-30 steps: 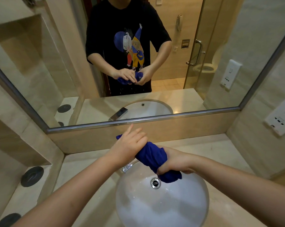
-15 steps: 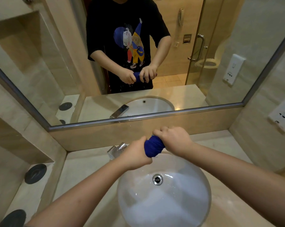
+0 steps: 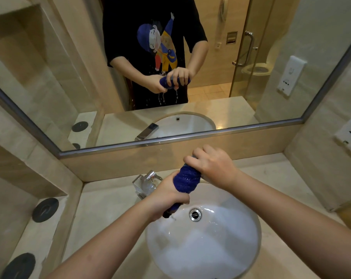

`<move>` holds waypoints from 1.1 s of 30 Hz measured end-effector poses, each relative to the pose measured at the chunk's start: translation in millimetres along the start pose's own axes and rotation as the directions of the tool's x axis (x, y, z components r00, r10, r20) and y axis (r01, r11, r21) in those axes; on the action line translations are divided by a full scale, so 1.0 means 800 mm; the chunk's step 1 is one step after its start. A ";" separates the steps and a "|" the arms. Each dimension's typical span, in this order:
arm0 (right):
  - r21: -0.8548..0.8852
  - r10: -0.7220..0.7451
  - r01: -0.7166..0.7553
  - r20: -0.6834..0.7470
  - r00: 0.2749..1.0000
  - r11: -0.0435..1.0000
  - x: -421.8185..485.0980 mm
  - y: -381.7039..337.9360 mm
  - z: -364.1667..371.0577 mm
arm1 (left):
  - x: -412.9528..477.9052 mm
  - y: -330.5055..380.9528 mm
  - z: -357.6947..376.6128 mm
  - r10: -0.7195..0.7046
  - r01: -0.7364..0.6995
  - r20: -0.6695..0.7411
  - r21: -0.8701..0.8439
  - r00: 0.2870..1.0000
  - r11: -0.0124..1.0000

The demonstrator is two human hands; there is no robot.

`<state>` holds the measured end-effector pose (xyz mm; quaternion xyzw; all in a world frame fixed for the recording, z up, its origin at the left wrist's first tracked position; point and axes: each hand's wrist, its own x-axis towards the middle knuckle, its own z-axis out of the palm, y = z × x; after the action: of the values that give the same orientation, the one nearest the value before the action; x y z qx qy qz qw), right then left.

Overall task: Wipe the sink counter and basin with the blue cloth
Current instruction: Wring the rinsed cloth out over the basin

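Cloth first: the blue cloth [image 3: 187, 181] is twisted into a tight rope and held over the back of the white basin [image 3: 211, 250], just beyond the drain [image 3: 195, 214], presumably so that squeezed water falls into the bowl rather than onto the counter [image 3: 102, 208]. The left hand [image 3: 166, 196] clenches its lower end and the right hand [image 3: 213, 168] its upper end, a hold that reads as wringing. Drops beneath the fists show only in the mirror [image 3: 49, 81]. Both ends of the cloth are mostly buried in the fists; the faucet [image 3: 145, 181] sits partly behind the left hand; the basin's near rim is cut off; whether the counter is wet or dirty I cannot tell
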<state>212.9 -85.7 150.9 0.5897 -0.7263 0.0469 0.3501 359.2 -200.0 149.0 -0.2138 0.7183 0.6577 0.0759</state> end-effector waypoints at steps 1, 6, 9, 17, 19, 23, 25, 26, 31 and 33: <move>0.013 0.019 -0.019 -0.011 1.000 1.000 -0.003 -0.001 0.003 | 0.001 0.002 -0.002 -0.011 0.010 0.018 0.034 1.000 0.999; 0.034 0.087 -0.088 0.030 0.996 0.996 -0.008 0.003 0.003 | 0.011 0.018 -0.007 0.006 0.021 -0.068 0.384 0.998 0.923; 0.082 0.089 -0.104 0.170 0.981 0.991 -0.006 0.013 -0.003 | 0.018 0.025 -0.013 0.153 -0.072 -0.082 0.607 0.985 0.791; 0.258 0.072 -0.296 0.631 0.773 0.920 -0.001 0.012 -0.029 | 0.024 0.018 -0.024 0.193 -0.036 -0.053 0.902 0.980 0.430; 0.355 0.010 -0.458 0.781 0.625 0.815 -0.004 0.017 -0.038 | 0.025 0.013 -0.026 0.262 -0.057 -0.023 0.954 0.965 0.294; 0.480 -0.189 -0.735 0.874 0.448 0.479 -0.008 0.020 -0.042 | 0.026 0.004 -0.030 0.399 -0.097 0.045 0.989 0.916 0.111; 0.465 -0.207 -0.803 0.885 0.416 0.374 -0.007 0.026 -0.042 | 0.027 -0.001 -0.033 0.509 -0.150 0.099 0.987 0.855 0.060; 0.443 -0.223 -0.831 0.895 0.386 0.336 -0.005 0.029 -0.043 | 0.027 -0.003 -0.035 0.559 -0.184 0.139 0.983 0.817 0.025; 0.436 -0.303 -0.899 0.852 0.426 -0.040 -0.016 0.023 -0.033 | 0.021 0.010 -0.036 0.727 -0.301 0.213 0.953 0.653 -0.009; 0.436 -0.276 -0.882 0.838 0.470 -0.179 -0.023 0.014 -0.032 | 0.023 0.016 -0.041 0.734 -0.308 0.222 0.951 0.641 -0.019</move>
<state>215.9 -55.0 163.6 0.3307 -0.6497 0.3989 -0.5563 342.7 -235.6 157.8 0.0605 0.9779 0.0048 -0.2003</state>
